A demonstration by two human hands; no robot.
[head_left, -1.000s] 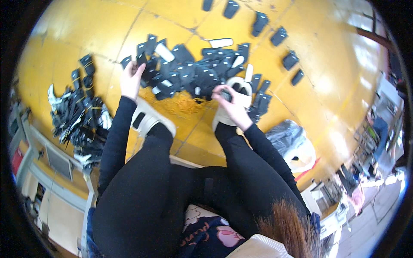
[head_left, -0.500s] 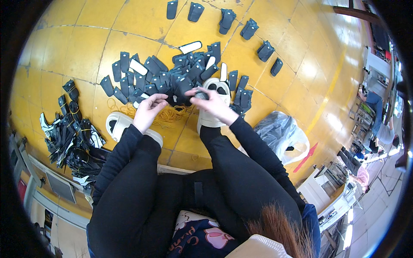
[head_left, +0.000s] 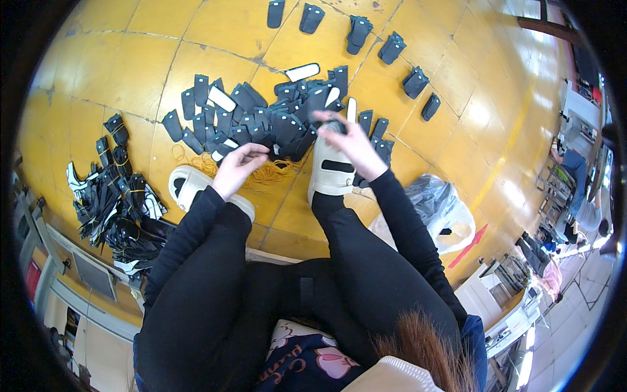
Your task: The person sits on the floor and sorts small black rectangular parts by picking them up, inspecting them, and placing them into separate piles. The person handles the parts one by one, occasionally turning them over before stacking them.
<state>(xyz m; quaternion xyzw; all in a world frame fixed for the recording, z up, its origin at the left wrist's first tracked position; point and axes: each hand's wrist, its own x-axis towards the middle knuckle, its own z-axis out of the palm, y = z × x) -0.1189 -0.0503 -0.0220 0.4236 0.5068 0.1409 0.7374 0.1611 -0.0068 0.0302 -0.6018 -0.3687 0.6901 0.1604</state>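
Note:
My left hand [head_left: 239,170] is by the near edge of the pile, its thumb and fingertips pressed together next to a dark piece. Whether something thin is pinched there is too small to see. My right hand [head_left: 356,149] hovers above the right cream shoe [head_left: 332,171], thumb and forefinger apart; a greyish patch shows between them, and I cannot tell if it is held. Beyond both hands spreads a heap of flat dark fabric pieces [head_left: 243,98], several showing white undersides. Yellow elastic bands [head_left: 269,172] lie tangled between my feet.
At the left lie banded bundles of black and white pieces [head_left: 117,196]. Small dark stacks [head_left: 359,34] form a curved row on the yellow tiled floor at the far right. A plastic bag [head_left: 441,212] rests right of my right leg. People [head_left: 578,189] sit among equipment farther right.
My right hand has moved right and a little away from the left hand, widening the gap. The left hand stays near the pile's edge. The whole view has shifted slightly.

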